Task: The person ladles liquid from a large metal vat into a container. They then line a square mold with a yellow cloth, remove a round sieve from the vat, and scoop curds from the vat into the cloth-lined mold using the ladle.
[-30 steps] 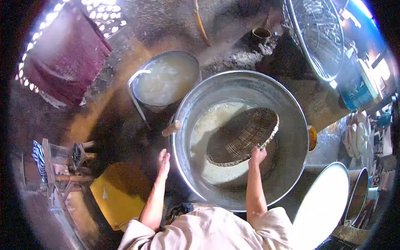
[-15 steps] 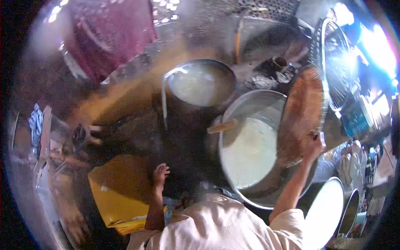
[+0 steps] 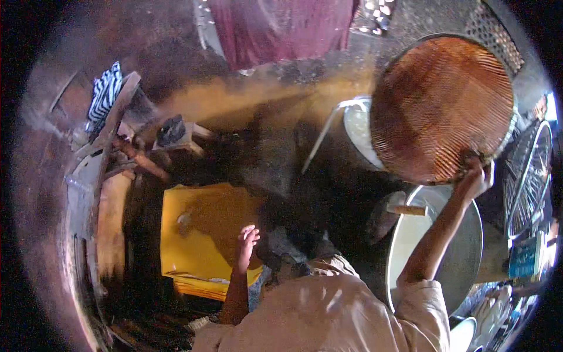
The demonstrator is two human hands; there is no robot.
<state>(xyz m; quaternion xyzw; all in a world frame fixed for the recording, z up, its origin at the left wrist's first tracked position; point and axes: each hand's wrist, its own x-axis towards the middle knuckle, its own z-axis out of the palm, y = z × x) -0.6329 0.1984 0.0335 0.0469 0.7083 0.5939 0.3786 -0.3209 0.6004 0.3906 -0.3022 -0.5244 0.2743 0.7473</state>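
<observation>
My right hand [image 3: 476, 176] grips the near rim of a large round woven bamboo tray [image 3: 440, 108], lifted with its brown ribbed face towards me. Under that arm is a big metal pot [image 3: 476, 246] of whitish liquid, with a wooden handle [image 3: 407, 209] across its left rim. The tray partly covers a second round vessel [image 3: 359, 132] holding something pale. My left hand [image 3: 247, 245] is raised and holds nothing, its fingers loosely bent and apart. Beside and below it lies a stack of yellow sheets [image 3: 196, 226].
A wooden stand [image 3: 176, 138] bearing a dark lump is at the left, near a striped cloth [image 3: 105, 94]. A maroon cloth [image 3: 281, 32] hangs at the far side. On the right are a wire-spoked round frame [image 3: 528, 182] and a blue-green box [image 3: 523, 258].
My view has turned left. The tray has swung from nearly edge-on beside the pot to face-on, farther out and over the second vessel. My right hand keeps its hold; my left stays free.
</observation>
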